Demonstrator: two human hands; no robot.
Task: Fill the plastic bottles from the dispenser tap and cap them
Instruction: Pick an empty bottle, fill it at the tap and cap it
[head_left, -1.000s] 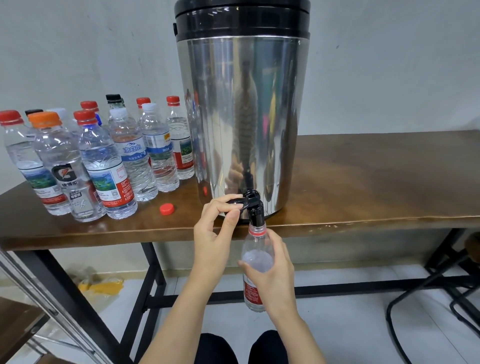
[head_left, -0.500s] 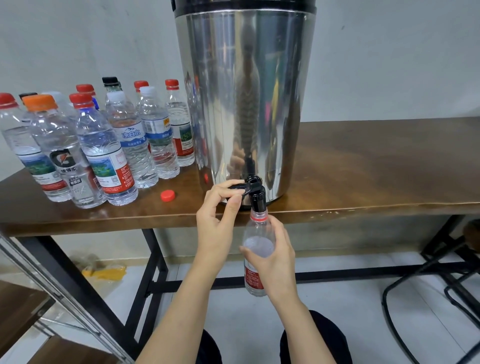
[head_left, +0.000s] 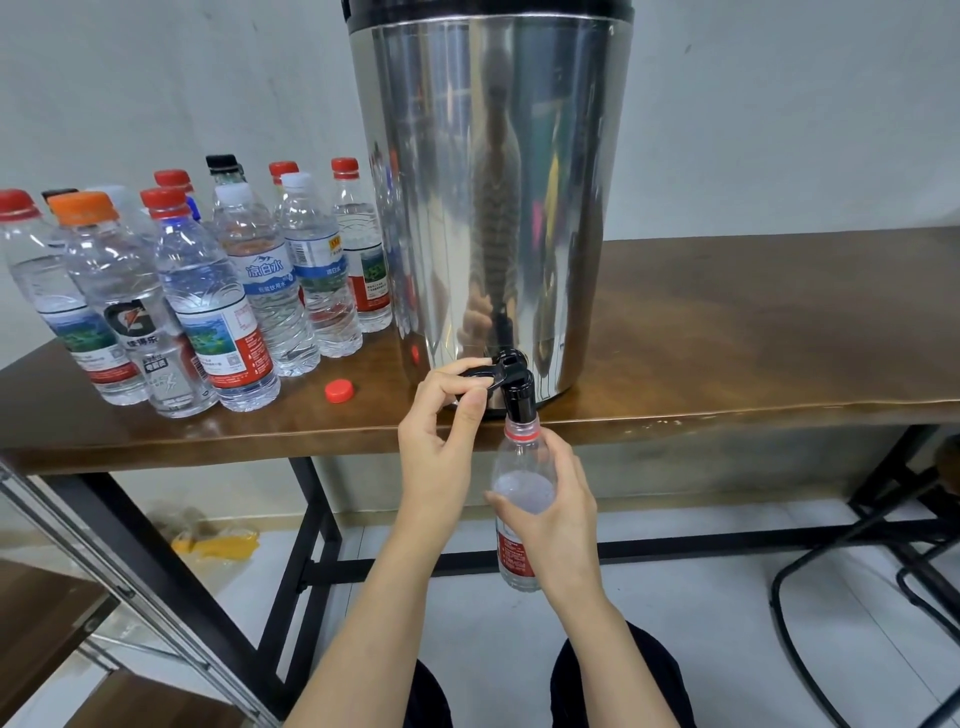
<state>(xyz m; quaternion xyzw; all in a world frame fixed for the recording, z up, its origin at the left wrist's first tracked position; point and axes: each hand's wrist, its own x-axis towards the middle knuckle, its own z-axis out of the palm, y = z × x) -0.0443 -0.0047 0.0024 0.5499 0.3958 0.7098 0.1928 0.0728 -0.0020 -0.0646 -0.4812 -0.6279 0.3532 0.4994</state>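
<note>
Pinching the lever (head_left: 480, 372) of the dispenser tap (head_left: 519, 397) with left hand (head_left: 441, 441); gripping 1 uncapped plastic bottle (head_left: 521, 447) with right hand (head_left: 563, 514), mouth right under the dispenser tap. Left of it, on the surface (head_left: 727, 322), 1 loose red cap (head_left: 339, 391).

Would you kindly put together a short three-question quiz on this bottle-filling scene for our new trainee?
1. True or false: the bottle that the right hand holds under the tap has its cap on.
2. Which hand pinches the lever of the tap? A: left. B: right. C: neither.
3. Fill the gap: the loose red cap lies on the ____, between the standing bottles and the dispenser.

Key: 1 false, its neck is open at the tap. 2 A, the left hand. 3 table.
</note>
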